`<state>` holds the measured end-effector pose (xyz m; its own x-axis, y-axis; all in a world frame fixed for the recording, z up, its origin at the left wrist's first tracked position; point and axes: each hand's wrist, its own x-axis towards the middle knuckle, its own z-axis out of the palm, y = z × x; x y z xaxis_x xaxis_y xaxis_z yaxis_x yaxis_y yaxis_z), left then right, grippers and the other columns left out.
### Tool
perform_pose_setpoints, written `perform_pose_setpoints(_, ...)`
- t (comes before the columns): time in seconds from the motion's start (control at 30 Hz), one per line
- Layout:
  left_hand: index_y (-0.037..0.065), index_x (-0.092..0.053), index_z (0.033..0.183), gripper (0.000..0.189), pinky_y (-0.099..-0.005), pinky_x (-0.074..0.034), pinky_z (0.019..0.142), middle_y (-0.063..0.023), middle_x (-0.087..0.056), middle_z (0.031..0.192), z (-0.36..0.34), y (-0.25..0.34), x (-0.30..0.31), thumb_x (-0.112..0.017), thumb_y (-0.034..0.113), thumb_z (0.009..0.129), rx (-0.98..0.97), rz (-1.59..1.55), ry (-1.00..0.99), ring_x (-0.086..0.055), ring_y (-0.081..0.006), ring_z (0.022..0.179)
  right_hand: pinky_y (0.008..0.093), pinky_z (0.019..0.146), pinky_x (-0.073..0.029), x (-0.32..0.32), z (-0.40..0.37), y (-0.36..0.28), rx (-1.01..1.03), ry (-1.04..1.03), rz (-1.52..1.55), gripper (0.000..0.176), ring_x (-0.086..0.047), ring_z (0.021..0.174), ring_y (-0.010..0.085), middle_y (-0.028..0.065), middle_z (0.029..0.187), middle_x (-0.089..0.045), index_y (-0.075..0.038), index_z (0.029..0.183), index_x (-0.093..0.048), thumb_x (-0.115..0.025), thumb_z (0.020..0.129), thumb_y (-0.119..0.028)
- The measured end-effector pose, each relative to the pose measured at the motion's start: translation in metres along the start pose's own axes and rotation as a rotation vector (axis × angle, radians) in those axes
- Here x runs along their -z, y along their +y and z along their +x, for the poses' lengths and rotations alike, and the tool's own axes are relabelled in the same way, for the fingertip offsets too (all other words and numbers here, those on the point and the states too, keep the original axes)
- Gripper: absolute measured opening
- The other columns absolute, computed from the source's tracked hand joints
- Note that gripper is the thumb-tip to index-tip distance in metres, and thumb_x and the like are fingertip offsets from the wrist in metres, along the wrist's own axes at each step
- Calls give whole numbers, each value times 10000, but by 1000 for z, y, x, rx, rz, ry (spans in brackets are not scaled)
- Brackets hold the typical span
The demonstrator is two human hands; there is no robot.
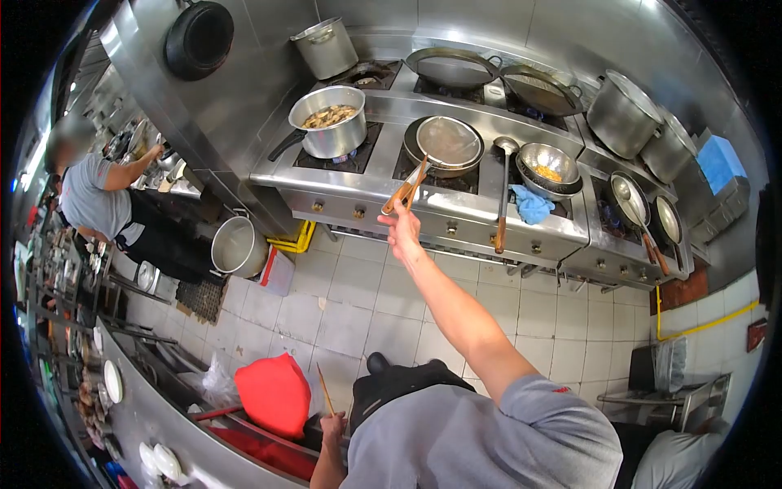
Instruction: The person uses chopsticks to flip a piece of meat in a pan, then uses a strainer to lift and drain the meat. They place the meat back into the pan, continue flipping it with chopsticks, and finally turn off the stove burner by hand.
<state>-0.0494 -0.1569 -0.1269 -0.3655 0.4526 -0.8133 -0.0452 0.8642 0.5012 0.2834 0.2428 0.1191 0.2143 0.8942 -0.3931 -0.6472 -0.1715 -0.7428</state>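
Head view, fisheye, looking down on a kitchen line.

Left edge, mid-height: a co-worker (pixel 94 200) in a grey shirt stands at a side bench, arm raised. To the right, a large steel pot (pixel 238 244) sits on the tiled floor.

Lower left: red cloth (pixel 275 393). Just beside it, the left hand (pixel 332 425), grip closed around a thin wooden stick (pixel 325 391) that points up.

Upper centre: a saucepan (pixel 330 122) with food sits on the left burner of the stove (pixel 456 216).

Centre: the right hand (pixel 403 232), arm stretched out to the stove front, grip closed on the end of the wooden handle of a mesh skimmer (pixel 448 140). The skimmer head lies over a wok (pixel 412 147) on the next burner.

Right of the wok: a ladle (pixel 503 175), a metal bowl (pixel 547 167) with a little yellow food, and a blue cloth (pixel 533 205) on the stove edge. Upper right: a tilted stockpot (pixel 623 114).
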Motion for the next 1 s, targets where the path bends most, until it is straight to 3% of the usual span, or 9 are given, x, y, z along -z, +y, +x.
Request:
perform_pose_setpoints(0.47,-14,-602,784,140,-260,-272,307,-87,-567,562,7,-13,-3,-641,117,756,9,-10,-4,-400,-102,338,213,332,-188,5,-11,2,42,150,3,413,-236,354,39,130,785,-625,-112,931,-435,-626,794,-452)
perform_pose_setpoints(0.57,-16,-604,791,146,-256,-274,313,-87,-570,569,0,-10,-2,-643,119,749,3,-27,-26,-394,-96,341,214,337,-199,-2,-4,-2,67,106,75,377,-243,366,33,95,752,-604,-120,882,-434,-674,771,-388)
perform_pose_setpoints(0.63,-5,-609,796,144,-252,-283,316,-76,-573,577,-6,-3,-3,-642,126,747,-12,8,-11,-397,-95,347,230,302,-222,-6,5,0,152,133,-6,367,-277,367,56,3,594,-455,-124,787,-378,-711,750,-273)
perform_pose_setpoints(0.67,-5,-609,796,144,-252,-283,316,-76,-573,577,-9,0,-4,-642,126,747,-12,10,-13,-397,-95,347,230,302,-222,-6,7,2,154,136,-7,367,-277,367,56,3,594,-455,-124,787,-378,-711,750,-273)
perform_pose_setpoints(0.73,5,-614,801,144,-250,-292,320,-65,-575,582,-11,3,-4,-645,135,748,6,49,-3,-401,-95,354,221,331,-188,-11,4,1,142,192,-28,383,-237,392,35,-38,602,-391,-164,773,-352,-730,717,-137)
perform_pose_setpoints(0.83,15,-616,800,146,-253,-305,322,-58,-573,575,-6,-4,-3,-649,147,746,-10,24,-16,-411,-97,358,224,326,-188,-14,-2,-2,170,181,-42,403,-257,409,45,-57,590,-327,-173,759,-329,-723,715,-103)
perform_pose_setpoints(1.0,6,-609,786,150,-258,-312,323,-66,-572,564,10,-22,-1,-649,145,749,-2,27,-7,-423,-99,362,221,321,-214,-17,-1,-1,214,173,-60,388,-287,418,53,-23,629,-452,-165,781,-337,-715,721,-101)
